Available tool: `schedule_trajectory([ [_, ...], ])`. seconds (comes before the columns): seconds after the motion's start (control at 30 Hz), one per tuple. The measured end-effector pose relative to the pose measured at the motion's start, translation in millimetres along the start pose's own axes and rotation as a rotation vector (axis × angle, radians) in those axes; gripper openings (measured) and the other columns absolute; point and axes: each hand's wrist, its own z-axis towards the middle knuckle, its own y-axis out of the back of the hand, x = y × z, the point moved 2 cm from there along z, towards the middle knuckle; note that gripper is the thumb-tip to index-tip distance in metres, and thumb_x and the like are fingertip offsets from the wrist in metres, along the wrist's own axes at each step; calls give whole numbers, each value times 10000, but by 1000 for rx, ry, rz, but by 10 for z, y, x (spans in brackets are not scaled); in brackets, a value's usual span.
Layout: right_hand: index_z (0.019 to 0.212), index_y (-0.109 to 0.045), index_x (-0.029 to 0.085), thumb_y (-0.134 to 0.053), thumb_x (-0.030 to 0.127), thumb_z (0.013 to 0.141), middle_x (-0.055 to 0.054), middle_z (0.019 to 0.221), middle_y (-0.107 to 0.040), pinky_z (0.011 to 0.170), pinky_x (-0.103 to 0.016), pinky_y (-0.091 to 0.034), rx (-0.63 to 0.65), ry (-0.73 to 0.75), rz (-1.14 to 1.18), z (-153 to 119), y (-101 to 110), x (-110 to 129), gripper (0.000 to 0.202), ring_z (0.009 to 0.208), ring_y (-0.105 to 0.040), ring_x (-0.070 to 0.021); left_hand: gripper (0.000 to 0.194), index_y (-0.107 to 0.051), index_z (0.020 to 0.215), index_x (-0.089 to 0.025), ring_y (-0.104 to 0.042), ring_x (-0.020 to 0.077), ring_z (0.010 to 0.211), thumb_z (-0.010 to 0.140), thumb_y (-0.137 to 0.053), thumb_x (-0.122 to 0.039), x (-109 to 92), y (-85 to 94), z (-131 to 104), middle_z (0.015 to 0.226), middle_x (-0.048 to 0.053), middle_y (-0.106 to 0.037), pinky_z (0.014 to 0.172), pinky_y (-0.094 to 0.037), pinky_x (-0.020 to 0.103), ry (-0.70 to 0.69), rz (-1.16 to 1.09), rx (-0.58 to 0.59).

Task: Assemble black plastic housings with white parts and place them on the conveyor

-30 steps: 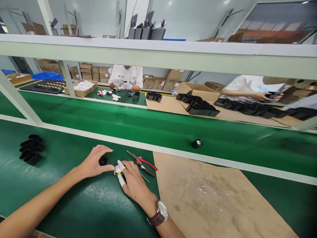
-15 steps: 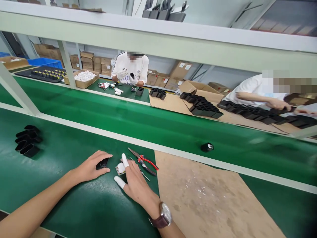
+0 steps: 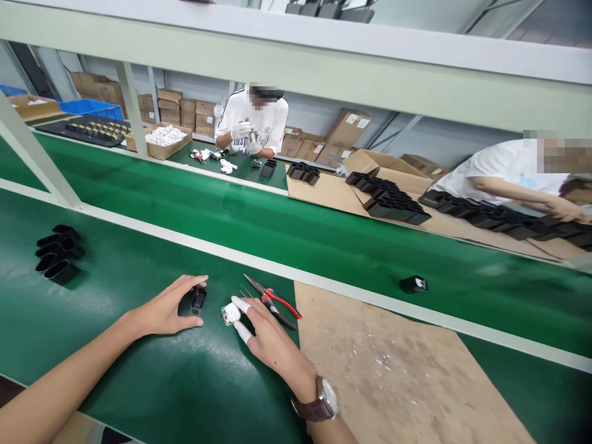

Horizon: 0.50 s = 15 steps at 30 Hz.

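Observation:
My left hand rests on the green bench with thumb and fingers spread wide around a small black plastic casing. The thumb lies apart from the casing; the fingertips reach over its far end. Just to the right, my right hand, with white finger cots on thumb and forefinger, closes on a small circuit board topped by a white lump. Beyond that hand lie red-and-black-handled pliers, and thin wires show near the forefinger.
Several black casings stand at the left of the bench. A cardboard sheet lies to the right. On the green conveyor sits one black casing. Across it, two people work among casings and boxes. A pale beam spans overhead.
My right thumb and forefinger have closed in on the circuit board. My left hand has opened wider around the casing, which shows more fully. The conveyor casing has moved right.

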Motion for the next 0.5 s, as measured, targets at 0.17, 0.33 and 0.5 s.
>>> schedule_trajectory([
  [0.17,1412,-525,231,-576,120,984,-119,1248,-665,982,-454,-602,-274,76,58,84,17,261,445,1155,-665,-251,777,-332,1610,-346,-638,267,1306,947,-732,-278,5,-59,-19,1411,63,-657,1144,-518,490,-6,-16,-46],
  [0.33,1485,-471,201,-622,47,951,-157,1262,-653,936,-461,-602,-394,211,-30,83,11,495,575,1132,-643,-273,762,-261,1638,-329,-603,268,1320,1000,-667,-239,-111,-172,-19,1414,91,-658,1109,-538,487,-173,35,-91],
  [0.5,1595,-343,185,-631,60,959,-166,1231,-664,918,-477,-609,-382,199,-111,69,9,525,709,1110,-649,-291,790,-210,1652,-329,-566,259,1361,1010,-650,-195,-146,-198,-29,1440,97,-643,1134,-524,482,-202,52,-123],
])
